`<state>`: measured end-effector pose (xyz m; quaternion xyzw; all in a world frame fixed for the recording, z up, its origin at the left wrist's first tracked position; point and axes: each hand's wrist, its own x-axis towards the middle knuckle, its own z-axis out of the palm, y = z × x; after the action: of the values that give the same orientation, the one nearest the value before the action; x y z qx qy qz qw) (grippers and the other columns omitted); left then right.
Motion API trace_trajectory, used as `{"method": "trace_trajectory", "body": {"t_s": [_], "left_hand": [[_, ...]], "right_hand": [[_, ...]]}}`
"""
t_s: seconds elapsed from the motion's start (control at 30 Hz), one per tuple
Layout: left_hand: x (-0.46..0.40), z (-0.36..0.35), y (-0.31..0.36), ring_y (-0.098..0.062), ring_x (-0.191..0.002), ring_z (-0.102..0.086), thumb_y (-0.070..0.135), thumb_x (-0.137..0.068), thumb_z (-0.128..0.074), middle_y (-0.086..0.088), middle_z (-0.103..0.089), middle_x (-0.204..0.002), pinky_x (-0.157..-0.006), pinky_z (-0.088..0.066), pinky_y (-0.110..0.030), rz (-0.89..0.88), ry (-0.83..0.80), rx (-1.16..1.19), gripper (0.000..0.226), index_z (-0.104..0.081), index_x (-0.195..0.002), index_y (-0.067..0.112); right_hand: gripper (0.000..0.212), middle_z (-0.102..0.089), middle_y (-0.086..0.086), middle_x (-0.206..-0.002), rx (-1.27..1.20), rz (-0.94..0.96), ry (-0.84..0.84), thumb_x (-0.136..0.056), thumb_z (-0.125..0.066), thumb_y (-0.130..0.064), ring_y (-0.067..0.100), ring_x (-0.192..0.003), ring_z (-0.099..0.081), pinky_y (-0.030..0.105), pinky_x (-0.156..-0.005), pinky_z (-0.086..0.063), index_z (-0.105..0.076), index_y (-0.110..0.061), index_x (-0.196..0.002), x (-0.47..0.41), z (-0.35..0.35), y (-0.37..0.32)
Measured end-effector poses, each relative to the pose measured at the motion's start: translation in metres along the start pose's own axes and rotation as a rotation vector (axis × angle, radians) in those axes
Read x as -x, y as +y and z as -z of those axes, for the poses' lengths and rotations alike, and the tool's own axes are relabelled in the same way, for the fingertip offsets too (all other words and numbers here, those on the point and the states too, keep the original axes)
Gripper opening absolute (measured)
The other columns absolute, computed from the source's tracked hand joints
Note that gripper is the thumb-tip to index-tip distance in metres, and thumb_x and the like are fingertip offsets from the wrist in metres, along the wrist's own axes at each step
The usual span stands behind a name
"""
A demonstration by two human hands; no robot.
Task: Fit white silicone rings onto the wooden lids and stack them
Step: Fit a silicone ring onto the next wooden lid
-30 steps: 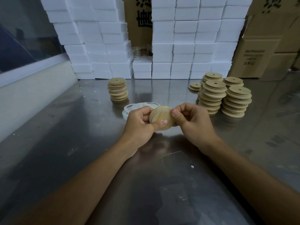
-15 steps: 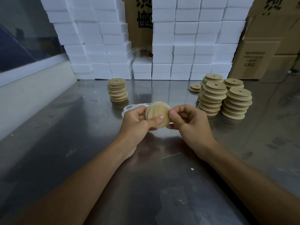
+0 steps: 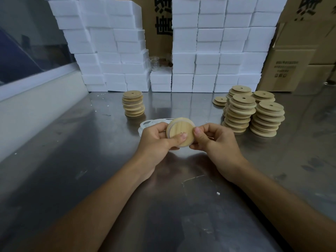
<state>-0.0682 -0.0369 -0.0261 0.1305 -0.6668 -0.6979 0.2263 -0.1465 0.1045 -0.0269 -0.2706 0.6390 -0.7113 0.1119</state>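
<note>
Wooden lid (image 3: 179, 130) upright — pinched between left hand (image 3: 156, 140) and right hand (image 3: 216, 142) fingers (image 3: 197, 131).

In the head view I saw the left hand (image 3: 156, 140) and the right hand (image 3: 216, 142) holding one wooden lid (image 3: 180, 132) between them above the steel table (image 3: 72, 160), each thumb lying on its flat face, and a white silicone ring (image 3: 171, 124) showed along its left edge. Just behind the left hand lay a small heap of loose white rings (image 3: 152, 123). One short stack of lids (image 3: 133, 103) stood farther back on the left, several taller stacks (image 3: 254, 111) stood on the right, and white foam blocks (image 3: 209, 51) and cardboard boxes (image 3: 291, 68) closed the back.
</note>
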Motion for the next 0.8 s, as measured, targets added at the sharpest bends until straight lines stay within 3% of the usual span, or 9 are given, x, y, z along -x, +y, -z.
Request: {"method": "trace_trajectory", "body": {"t_s": [0.1, 0.3, 0.47, 0.57, 0.7, 0.8], "left_hand": [[0.001, -0.002, 0.0, -0.029, -0.092, -0.073, 0.01, -0.077, -0.079, -0.011, -0.076, -0.097, -0.084, -0.059, -0.043, -0.006, -0.022, -0.026, 0.031, -0.069, -0.106, 0.008], [0.0, -0.004, 0.0, -0.017, -0.06, -0.063, 0.011, -0.087, -0.071, -0.008, -0.069, -0.074, -0.057, -0.054, -0.028, -0.061, 0.031, -0.081, 0.005, -0.068, -0.091, 0.009], [-0.002, 0.001, 0.001, -0.015, -0.057, -0.065, 0.009, -0.086, -0.071, -0.005, -0.071, -0.068, -0.056, -0.053, -0.024, -0.024, 0.066, 0.037, 0.007, -0.066, -0.089, 0.005], [-0.001, 0.001, -0.001, -0.015, -0.059, -0.068, 0.011, -0.086, -0.072, -0.004, -0.073, -0.071, -0.055, -0.055, -0.024, -0.04, 0.044, -0.036, 0.006, -0.067, -0.088, 0.009], [-0.001, -0.008, -0.006, -0.016, -0.057, -0.067, 0.017, -0.091, -0.068, -0.005, -0.073, -0.077, -0.053, -0.057, -0.029, -0.078, 0.11, -0.206, 0.009, -0.064, -0.084, 0.013], [-0.002, -0.009, -0.007, -0.013, -0.052, -0.064, 0.017, -0.096, -0.061, -0.006, -0.069, -0.074, -0.052, -0.055, -0.026, -0.092, 0.151, -0.322, 0.015, -0.06, -0.083, 0.009]], "right_hand": [[0.017, -0.067, 0.016, -0.077, 0.034, 0.014, 0.032, -0.095, -0.06, -0.007, 0.014, -0.063, -0.065, 0.024, -0.065, -0.057, -0.062, 0.008, -0.087, 0.0, -0.001, 0.001], [0.013, -0.065, 0.011, -0.079, 0.205, 0.128, 0.227, -0.097, -0.058, -0.013, 0.015, -0.07, -0.063, 0.03, -0.06, -0.058, -0.061, -0.004, -0.089, -0.001, -0.001, 0.001], [0.011, -0.067, 0.01, -0.077, 0.054, 0.032, 0.098, -0.095, -0.06, -0.008, 0.012, -0.065, -0.068, 0.023, -0.061, -0.058, -0.062, 0.002, -0.095, 0.001, -0.002, -0.002], [0.012, -0.065, 0.011, -0.073, 0.056, 0.013, 0.109, -0.096, -0.057, -0.003, 0.007, -0.06, -0.064, 0.02, -0.062, -0.056, -0.062, 0.008, -0.096, 0.001, 0.001, -0.002], [0.01, -0.066, 0.006, -0.071, 0.322, 0.168, 0.217, -0.094, -0.062, -0.006, 0.017, -0.067, -0.065, 0.037, -0.067, -0.056, -0.064, -0.006, -0.084, 0.001, 0.0, -0.001], [0.009, -0.064, -0.004, -0.072, 0.479, 0.34, 0.213, -0.09, -0.067, -0.006, 0.013, -0.068, -0.062, 0.028, -0.063, -0.053, -0.064, -0.01, -0.082, 0.005, -0.004, -0.002]]}}
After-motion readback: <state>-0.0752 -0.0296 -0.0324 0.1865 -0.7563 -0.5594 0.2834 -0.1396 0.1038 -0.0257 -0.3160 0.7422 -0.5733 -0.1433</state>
